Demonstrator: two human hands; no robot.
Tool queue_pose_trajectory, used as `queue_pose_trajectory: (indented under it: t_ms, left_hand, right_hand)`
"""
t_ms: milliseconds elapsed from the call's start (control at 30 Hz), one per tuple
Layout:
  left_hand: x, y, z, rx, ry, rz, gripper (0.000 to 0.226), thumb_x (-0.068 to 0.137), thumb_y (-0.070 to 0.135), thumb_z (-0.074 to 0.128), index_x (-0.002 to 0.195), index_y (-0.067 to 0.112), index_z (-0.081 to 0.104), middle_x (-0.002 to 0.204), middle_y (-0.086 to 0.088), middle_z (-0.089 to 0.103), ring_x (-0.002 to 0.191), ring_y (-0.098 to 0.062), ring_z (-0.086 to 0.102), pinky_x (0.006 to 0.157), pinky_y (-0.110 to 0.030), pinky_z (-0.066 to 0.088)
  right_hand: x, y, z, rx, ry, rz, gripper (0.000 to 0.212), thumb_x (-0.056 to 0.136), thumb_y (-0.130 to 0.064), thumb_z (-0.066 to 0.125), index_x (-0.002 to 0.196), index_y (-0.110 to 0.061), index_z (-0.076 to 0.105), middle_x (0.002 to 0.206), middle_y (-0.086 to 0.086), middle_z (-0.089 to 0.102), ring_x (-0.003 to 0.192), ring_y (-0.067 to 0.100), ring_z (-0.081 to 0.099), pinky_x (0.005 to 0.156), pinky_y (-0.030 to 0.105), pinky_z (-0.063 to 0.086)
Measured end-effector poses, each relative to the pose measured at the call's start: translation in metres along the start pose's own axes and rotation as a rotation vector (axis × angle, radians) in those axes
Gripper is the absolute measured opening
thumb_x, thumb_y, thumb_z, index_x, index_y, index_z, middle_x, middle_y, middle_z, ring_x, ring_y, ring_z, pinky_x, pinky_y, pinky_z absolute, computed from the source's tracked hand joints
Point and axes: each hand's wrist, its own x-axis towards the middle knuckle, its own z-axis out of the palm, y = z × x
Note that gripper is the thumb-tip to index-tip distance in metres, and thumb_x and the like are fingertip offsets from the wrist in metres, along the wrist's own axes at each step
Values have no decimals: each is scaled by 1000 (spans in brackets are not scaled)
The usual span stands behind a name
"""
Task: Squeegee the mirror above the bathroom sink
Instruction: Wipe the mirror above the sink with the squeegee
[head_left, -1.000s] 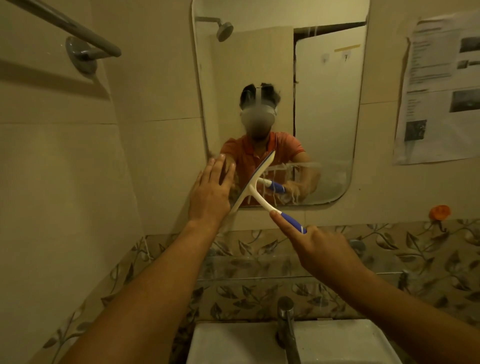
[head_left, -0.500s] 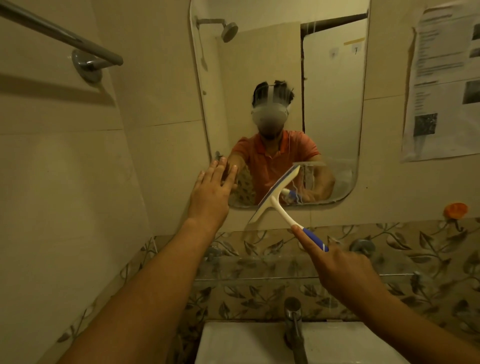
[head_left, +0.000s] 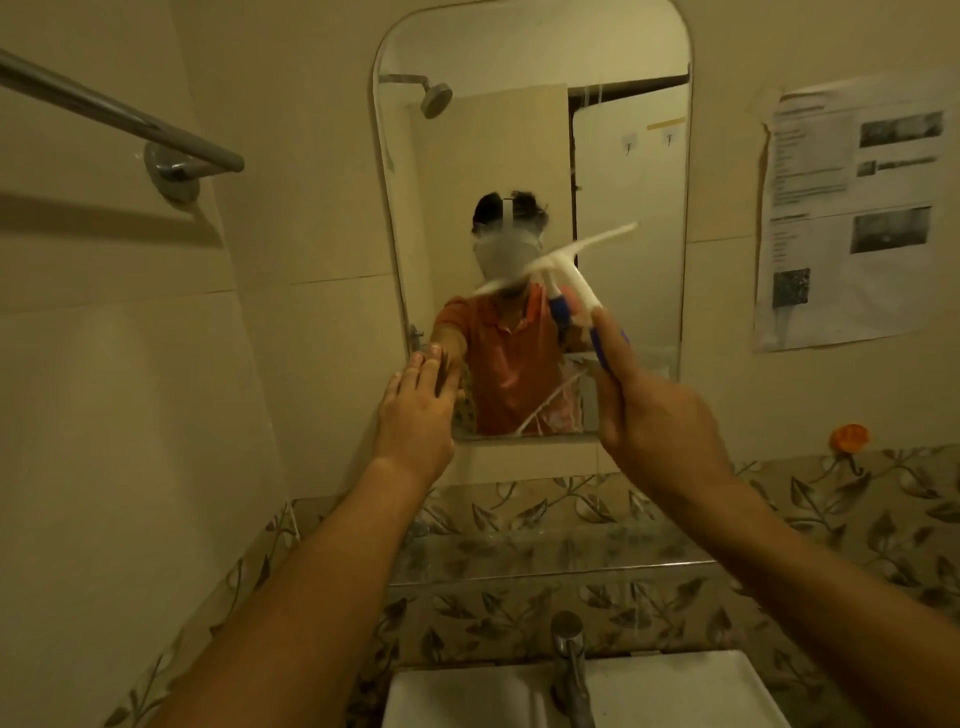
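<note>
The tall mirror with rounded corners hangs on the tiled wall above the sink. My right hand grips the blue handle of a white squeegee. Its blade is blurred and lies slanted across the middle of the glass, right end higher. My left hand rests flat, fingers straight, against the mirror's lower left edge. Wet streaks and foam show on the bottom strip of the glass. A person in an orange shirt is reflected in the mirror.
A glass shelf runs under the mirror, with a chrome tap below it. A steel towel rail is on the left wall. Printed papers are taped to the right wall, and an orange hook sits below them.
My right hand has raised the squeegee from the mirror's lower part to its middle and turned the blade closer to level. My left hand has stayed on the lower left edge.
</note>
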Motion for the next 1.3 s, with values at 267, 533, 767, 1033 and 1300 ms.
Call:
queue_pose_trajectory:
  t_ms: [267,533,767,1033,1300]
  left_hand:
    - [3,1,-5,-3,-76,-11,92,90,24,58,162,22,1,168,-10,-3,154,-33,2,125,-46,11]
    - [3,-3,-2,13,-85,1,98,88,28,62,162,21,-1,168,-10,-3,154,-33,3,125,-46,13]
    - [1,-3,-2,16,-99,18,100,87,30,63,162,19,-2,168,-12,-8,154,-35,2,124,-47,15]
    - [-2,-1,-10,22,-141,-2,100,88,34,64,162,21,-1,167,-10,-13,154,-33,-6,124,-45,6]
    - [-15,-9,-11,-43,-165,75,95,81,24,68,160,15,15,169,-9,-1,155,-29,5,126,-42,15]
  right_hand:
    - [100,-45,-7,-31,3,69,43,109,-30,35,149,-15,35,66,2,51,47,11,41,43,23,31]
    - [93,-49,5,-135,1,83,59,110,-30,34,161,-25,6,64,2,48,46,11,42,42,23,28]
    - [35,-33,39,-134,-50,59,85,106,-26,46,154,-43,-22,63,3,51,45,14,47,41,31,48]
    - [-35,-26,58,-217,-162,114,81,104,-27,45,159,-34,-15,57,-3,41,40,7,34,38,21,24]
    - [-74,-14,64,-224,-232,172,91,103,-27,51,156,-34,-23,57,-7,43,39,5,32,41,17,21]
